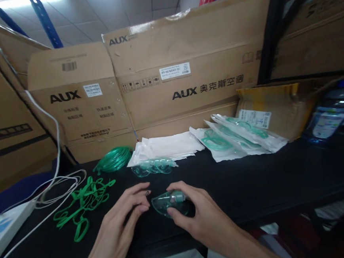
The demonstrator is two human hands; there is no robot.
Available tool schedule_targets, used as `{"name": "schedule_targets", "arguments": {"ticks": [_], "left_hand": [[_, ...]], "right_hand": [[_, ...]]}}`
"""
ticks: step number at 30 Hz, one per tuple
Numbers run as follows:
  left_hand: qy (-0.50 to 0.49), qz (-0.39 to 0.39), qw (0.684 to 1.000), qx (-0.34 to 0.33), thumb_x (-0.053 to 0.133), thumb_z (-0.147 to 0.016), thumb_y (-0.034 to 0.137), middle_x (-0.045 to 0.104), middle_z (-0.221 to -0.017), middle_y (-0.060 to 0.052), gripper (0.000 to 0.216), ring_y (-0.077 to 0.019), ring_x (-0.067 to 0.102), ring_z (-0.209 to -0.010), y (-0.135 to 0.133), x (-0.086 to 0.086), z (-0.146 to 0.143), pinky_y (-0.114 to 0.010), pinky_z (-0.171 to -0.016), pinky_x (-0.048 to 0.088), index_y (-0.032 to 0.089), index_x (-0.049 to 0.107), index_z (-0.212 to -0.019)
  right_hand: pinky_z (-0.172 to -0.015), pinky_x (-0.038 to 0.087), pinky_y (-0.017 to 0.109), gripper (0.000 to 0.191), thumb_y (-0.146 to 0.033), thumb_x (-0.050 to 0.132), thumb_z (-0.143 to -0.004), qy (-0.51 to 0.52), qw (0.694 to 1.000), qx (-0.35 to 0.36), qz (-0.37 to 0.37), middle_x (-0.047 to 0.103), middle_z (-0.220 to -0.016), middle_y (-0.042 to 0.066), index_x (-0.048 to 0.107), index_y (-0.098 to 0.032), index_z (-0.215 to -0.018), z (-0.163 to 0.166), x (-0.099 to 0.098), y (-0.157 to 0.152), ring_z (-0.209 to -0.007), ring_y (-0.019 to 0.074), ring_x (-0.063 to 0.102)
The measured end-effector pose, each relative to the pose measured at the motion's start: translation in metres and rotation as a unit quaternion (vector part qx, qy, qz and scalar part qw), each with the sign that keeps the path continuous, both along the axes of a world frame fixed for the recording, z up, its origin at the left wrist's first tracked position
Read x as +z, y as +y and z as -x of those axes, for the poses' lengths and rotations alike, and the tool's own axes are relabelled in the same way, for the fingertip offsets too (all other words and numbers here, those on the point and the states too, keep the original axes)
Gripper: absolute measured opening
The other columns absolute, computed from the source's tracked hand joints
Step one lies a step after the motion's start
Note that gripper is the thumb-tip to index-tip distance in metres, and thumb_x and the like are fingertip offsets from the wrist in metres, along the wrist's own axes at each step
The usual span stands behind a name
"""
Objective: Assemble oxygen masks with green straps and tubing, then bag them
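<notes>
Head view: right hand [197, 210] curled, thumb and fingers gripping a clear green mask [163, 204] over the bench [263, 180]. Left hand [122, 216] half-closed, just left of the mask; cannot tell whether it holds anything. Left of mask, tangled green straps [87, 197]; beyond it, more masks [154, 166], white pouches [171, 144].

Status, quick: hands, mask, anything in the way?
Right hand: gripping mask. Left hand: beside mask, small dark piece at fingertips. Green straps: farther left, touching neither hand.
</notes>
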State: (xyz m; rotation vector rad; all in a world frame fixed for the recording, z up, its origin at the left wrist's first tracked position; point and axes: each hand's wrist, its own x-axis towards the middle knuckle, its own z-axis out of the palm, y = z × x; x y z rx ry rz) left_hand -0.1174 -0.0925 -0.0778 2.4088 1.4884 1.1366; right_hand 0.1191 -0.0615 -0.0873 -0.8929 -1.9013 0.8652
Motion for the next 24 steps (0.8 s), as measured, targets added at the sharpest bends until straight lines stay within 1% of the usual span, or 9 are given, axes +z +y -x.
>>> {"name": "schedule_targets", "arguments": {"ticks": [4, 7, 9, 11, 13, 16, 19, 21, 24], "left_hand": [[-0.009, 0.015, 1.000, -0.019, 0.054, -0.101, 0.030, 0.074, -0.124, -0.003, 0.016, -0.0213, 0.073, -0.112, 0.001, -0.008, -0.014, -0.028, -0.095, 0.060, 0.027, 0.069, -0.095], [-0.046, 0.032, 0.998, -0.021, 0.057, -0.100, 0.032, 0.076, -0.123, -0.001, 0.013, -0.0206, 0.074, -0.112, -0.001, -0.013, -0.017, -0.028, -0.099, 0.059, 0.028, 0.069, -0.095], [-0.077, 0.058, 0.995, -0.020, 0.058, -0.099, 0.032, 0.075, -0.127, 0.000, 0.012, -0.0197, 0.073, -0.114, -0.003, -0.016, -0.017, -0.027, -0.100, 0.057, 0.029, 0.069, -0.102], [-0.093, 0.081, 0.992, -0.021, 0.058, -0.100, 0.031, 0.073, -0.131, 0.000, 0.017, -0.0187, 0.071, -0.117, -0.004, -0.019, -0.016, -0.025, -0.102, 0.056, 0.030, 0.069, -0.113], [-0.090, 0.095, 0.991, -0.028, 0.057, -0.101, 0.031, 0.072, -0.133, 0.000, 0.023, -0.0184, 0.069, -0.121, -0.004, -0.019, -0.015, -0.025, -0.105, 0.053, 0.031, 0.069, -0.120], [-0.099, 0.115, 0.988, -0.035, 0.056, -0.101, 0.033, 0.073, -0.130, 0.000, 0.026, -0.0197, 0.069, -0.121, -0.004, -0.015, -0.015, -0.025, -0.105, 0.053, 0.031, 0.073, -0.121], [-0.141, 0.151, 0.978, -0.031, 0.059, -0.100, 0.036, 0.076, -0.125, -0.002, 0.027, -0.0217, 0.072, -0.116, -0.004, -0.012, -0.015, -0.024, -0.099, 0.057, 0.029, 0.075, -0.120], [-0.167, 0.173, 0.970, -0.028, 0.063, -0.098, 0.038, 0.077, -0.121, -0.003, 0.027, -0.0226, 0.074, -0.112, -0.004, -0.011, -0.015, -0.024, -0.096, 0.059, 0.028, 0.075, -0.119], [-0.183, 0.192, 0.964, -0.028, 0.067, -0.094, 0.039, 0.079, -0.117, -0.005, 0.026, -0.0231, 0.077, -0.104, -0.004, -0.012, -0.016, -0.025, -0.093, 0.060, 0.026, 0.077, -0.115]], "right_hand": [[-0.084, 0.049, 0.024, 0.027, -0.016, 0.071, -0.084, 0.028, 0.999, 0.026, 0.001, 0.076, -0.101, -0.002, 0.070, -0.022, -0.110, -0.004, 0.006, 0.001, -0.092, 0.0168, 0.070], [-0.085, 0.048, 0.023, 0.027, -0.015, 0.070, -0.085, 0.028, 0.999, 0.036, -0.007, 0.076, -0.102, -0.001, 0.071, -0.021, -0.112, -0.005, 0.007, 0.001, -0.093, 0.0159, 0.070], [-0.085, 0.048, 0.022, 0.027, -0.016, 0.071, -0.085, 0.024, 0.999, 0.046, -0.005, 0.077, -0.103, -0.001, 0.072, -0.021, -0.112, -0.005, 0.008, 0.000, -0.092, 0.0155, 0.070], [-0.084, 0.049, 0.022, 0.027, -0.017, 0.073, -0.085, 0.019, 0.998, 0.059, -0.001, 0.077, -0.104, -0.001, 0.072, -0.021, -0.112, -0.006, 0.008, 0.001, -0.093, 0.0154, 0.070], [-0.086, 0.049, 0.022, 0.027, -0.019, 0.074, -0.086, 0.016, 0.998, 0.069, 0.005, 0.077, -0.106, -0.001, 0.072, -0.022, -0.112, -0.006, 0.008, 0.001, -0.096, 0.0157, 0.070], [-0.090, 0.047, 0.023, 0.027, -0.026, 0.075, -0.087, 0.012, 0.997, 0.072, 0.018, 0.077, -0.109, -0.003, 0.072, -0.026, -0.114, -0.007, 0.008, 0.001, -0.102, 0.0167, 0.069], [-0.089, 0.047, 0.025, 0.024, -0.028, 0.074, -0.089, 0.004, 0.997, 0.077, 0.026, 0.077, -0.105, -0.004, 0.073, -0.027, -0.112, -0.008, 0.008, 0.001, -0.098, 0.0166, 0.070], [-0.086, 0.048, 0.025, 0.022, -0.026, 0.074, -0.089, 0.004, 0.996, 0.084, 0.029, 0.078, -0.103, -0.004, 0.073, -0.025, -0.111, -0.008, 0.009, 0.002, -0.095, 0.0161, 0.070], [-0.086, 0.048, 0.024, 0.020, -0.023, 0.073, -0.089, 0.007, 0.995, 0.091, 0.030, 0.077, -0.104, -0.003, 0.073, -0.025, -0.109, -0.008, 0.009, 0.003, -0.095, 0.0158, 0.070]]}}
